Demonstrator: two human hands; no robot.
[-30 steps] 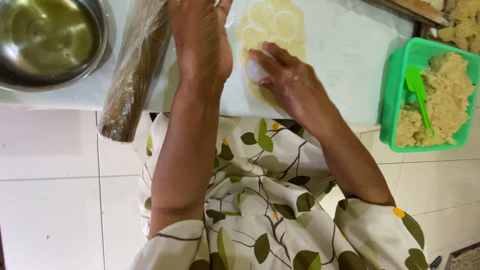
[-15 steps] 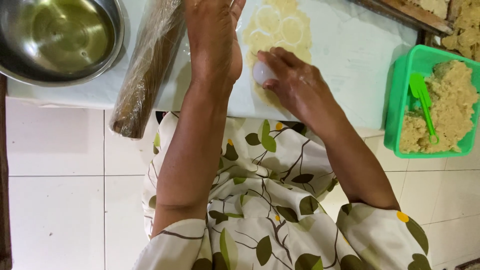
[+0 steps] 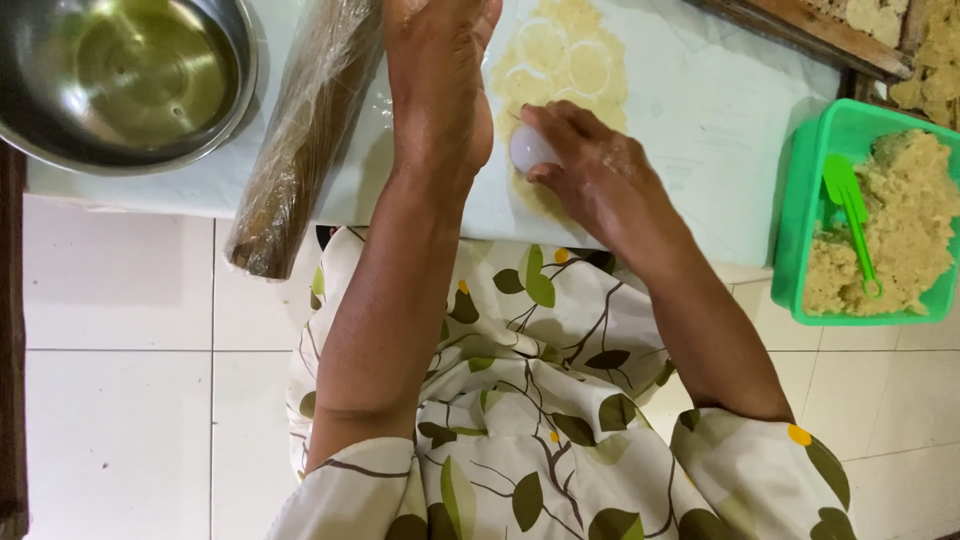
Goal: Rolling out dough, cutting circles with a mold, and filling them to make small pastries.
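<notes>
Head view: I see the right hand [image 3: 590, 170] gripping a small round white cutter [image 3: 530, 148], pressing it on the flat pale dough sheet [image 3: 565, 60]; the left hand [image 3: 440, 70] lies flat, steadying the dough

the person is wearing a cream-coloured garment [image 3: 530, 420] printed with trailing dark brown stems, olive and pale green leaves, and small orange-yellow dots. the fabric is filling the lower middle of the view, draping in soft folds from about 12 o'clock of the lap down to 6 o'clock. short sleeves are ending above the elbows, the left sleeve [image 3: 360, 495] showing at 7 o'clock and the right sleeve [image 3: 770, 470] at 5 o'clock, each edged with the same leaf print. both forearms are showing bare, with the left hand [image 3: 440, 70] and right hand [image 3: 590, 165] wearing no gloves or jewellery.
</notes>
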